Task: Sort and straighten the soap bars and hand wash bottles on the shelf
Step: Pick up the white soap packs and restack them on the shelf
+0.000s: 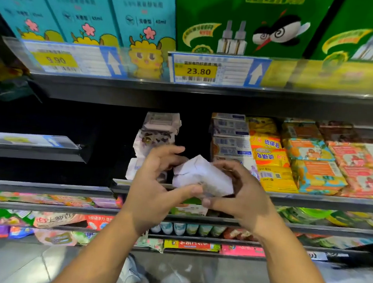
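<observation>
A pale lilac paper-wrapped soap bar [202, 175] is held in front of the middle shelf between both hands. My left hand [155, 184] grips its left end, thumb along the underside. My right hand [242, 193] curls round its right end. Behind the hands, a row of similar lilac wrapped bars [158, 133] runs back into the dark shelf. To the right lie rows of blue-white boxed soaps [229, 143], yellow soap packs [270, 164], and orange-patterned packs [314, 168].
The shelf's front rail [313, 199] runs at hand height. The shelf above carries teal boxes [134, 11], green boxes [239, 20] and price tags [197, 71]. Lower shelves hold colourful packets [57, 220] and small bottles [178, 228]. Left of the lilac row the shelf is dark.
</observation>
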